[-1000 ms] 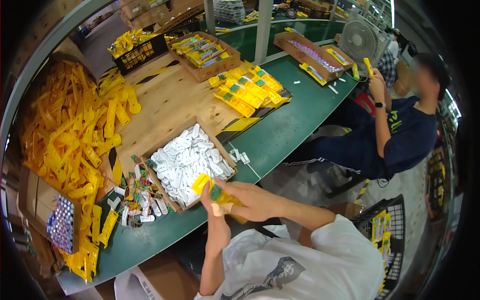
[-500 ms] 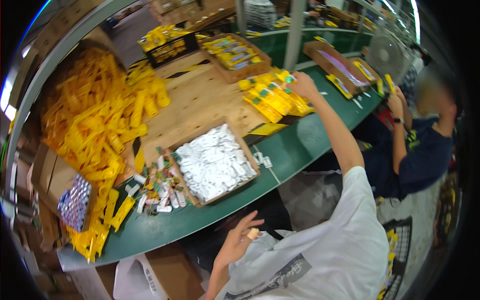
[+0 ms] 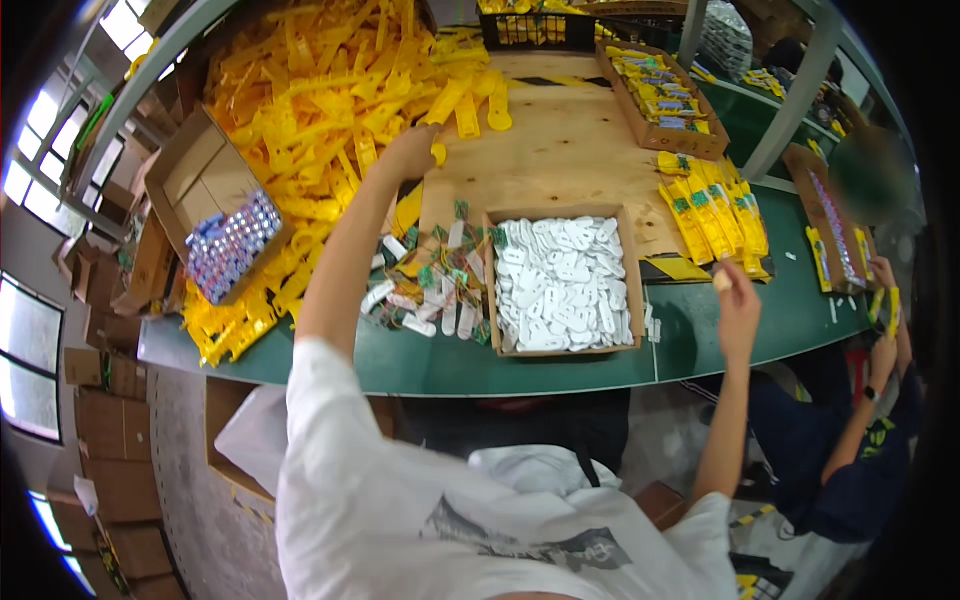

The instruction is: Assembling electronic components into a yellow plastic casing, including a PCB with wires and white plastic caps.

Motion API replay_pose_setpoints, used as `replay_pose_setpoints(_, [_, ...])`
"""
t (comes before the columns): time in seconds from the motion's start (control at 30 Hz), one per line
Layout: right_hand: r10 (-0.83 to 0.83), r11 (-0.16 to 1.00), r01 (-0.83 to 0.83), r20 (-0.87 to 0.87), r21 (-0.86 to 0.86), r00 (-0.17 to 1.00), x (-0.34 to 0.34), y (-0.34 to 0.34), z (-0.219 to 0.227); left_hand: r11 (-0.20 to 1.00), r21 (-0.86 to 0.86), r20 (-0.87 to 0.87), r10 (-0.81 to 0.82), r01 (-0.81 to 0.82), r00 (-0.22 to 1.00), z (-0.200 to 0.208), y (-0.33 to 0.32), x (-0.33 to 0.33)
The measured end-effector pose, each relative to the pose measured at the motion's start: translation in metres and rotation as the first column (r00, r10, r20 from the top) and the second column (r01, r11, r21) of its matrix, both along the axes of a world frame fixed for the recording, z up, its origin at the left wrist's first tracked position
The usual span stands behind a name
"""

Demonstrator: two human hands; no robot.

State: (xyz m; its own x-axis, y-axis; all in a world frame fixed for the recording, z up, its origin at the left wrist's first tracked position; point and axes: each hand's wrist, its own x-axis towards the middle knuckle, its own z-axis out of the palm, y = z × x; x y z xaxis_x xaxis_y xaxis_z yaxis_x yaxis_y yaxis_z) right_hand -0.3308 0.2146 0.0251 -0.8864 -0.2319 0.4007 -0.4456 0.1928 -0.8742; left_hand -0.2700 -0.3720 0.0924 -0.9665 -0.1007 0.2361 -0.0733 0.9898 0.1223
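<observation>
My left hand [image 3: 408, 155] reaches to the near edge of a big heap of yellow plastic shells [image 3: 330, 90], its fingers partly hidden from view and closed on a yellow plastic shell [image 3: 439, 154]. My right hand [image 3: 738, 305] is above the near edge of the green bench, fingers curled in, with a pale cover on one digit and nothing seen in them. Just beyond it lies a row of yellow pieces with green ends [image 3: 712, 212]. Between my hands sits a cardboard box of white plastic parts [image 3: 560, 285], with loose wired circuit pieces [image 3: 430, 285] at its left.
A tilted carton [image 3: 180, 190] holding small shiny cylinders stands at the left. A carton of filled yellow pieces [image 3: 665, 100] and a black crate [image 3: 535, 30] are at the back. On the right, a co-worker's hands [image 3: 885, 340] hold a yellow piece by another carton.
The view has swung left. My right hand has drawn back from the yellow pieces with green ends. My left hand has gone from my lap to the yellow heap.
</observation>
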Motion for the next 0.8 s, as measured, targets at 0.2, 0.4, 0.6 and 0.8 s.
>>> replay_pose_setpoints(0.2, [-0.273, 0.95, 0.296, 0.2, -0.098, 0.941, 0.119, 0.03, -0.061, 0.915, -0.403, 0.339, 0.138, 0.011, 0.93, -0.045, 0.007, -0.065])
replay_pose_setpoints(0.4, [-0.211, 0.938, 0.272, 0.268, -0.217, 0.94, 0.132, 0.002, -0.034, 0.998, -0.065, -0.326, -0.038, 0.017, 0.945, -0.008, 0.005, -0.016])
replay_pose_setpoints(0.6, [0.208, 0.978, -0.206, 0.107, -0.028, 0.972, 0.096, -0.081, 0.042, 0.222, 0.806, -0.55, 0.621, 0.548, 0.558, 0.053, 0.106, 0.113])
replay_pose_setpoints(0.8, [0.498, 0.805, -0.361, -0.206, 0.471, 0.842, 0.067, -0.244, 0.075, -0.515, 0.72, 0.033, 0.695, 0.465, 0.719, -0.031, 0.193, 0.286])
